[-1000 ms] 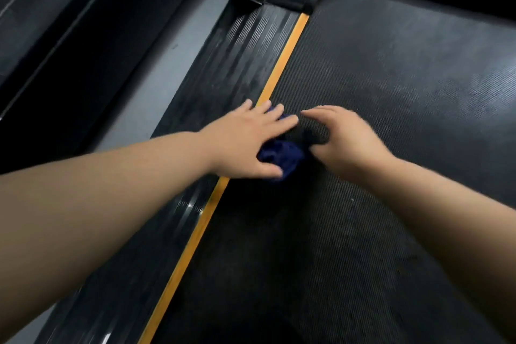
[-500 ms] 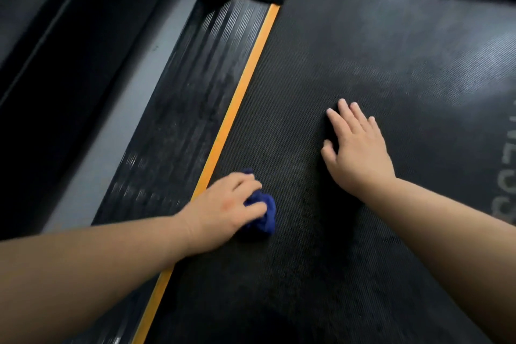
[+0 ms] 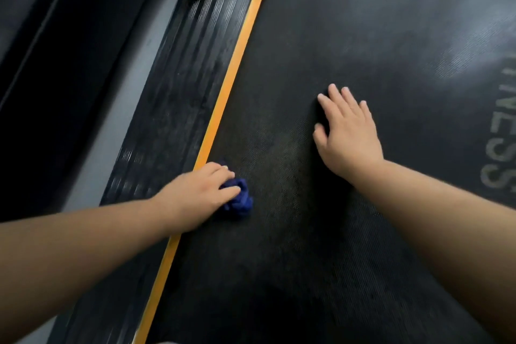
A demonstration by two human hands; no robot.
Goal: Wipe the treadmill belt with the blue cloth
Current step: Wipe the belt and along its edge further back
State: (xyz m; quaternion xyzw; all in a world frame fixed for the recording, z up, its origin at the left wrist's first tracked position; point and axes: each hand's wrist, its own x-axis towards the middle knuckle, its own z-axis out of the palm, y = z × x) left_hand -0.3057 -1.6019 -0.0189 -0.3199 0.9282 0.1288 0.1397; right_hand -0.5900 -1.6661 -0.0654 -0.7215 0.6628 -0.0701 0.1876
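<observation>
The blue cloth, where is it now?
In the head view, lower left, the cloth sits bunched on the belt under the left hand, just right of the orange stripe.

Most of the blue cloth [image 3: 239, 200] is covered by the left hand [image 3: 195, 200]; only a bunched edge is seen. The grey lettering [image 3: 501, 131] on the treadmill belt [image 3: 349, 22] is cut by the right edge, and the ribbed side rail [image 3: 178, 98] is smeared by blur.
</observation>
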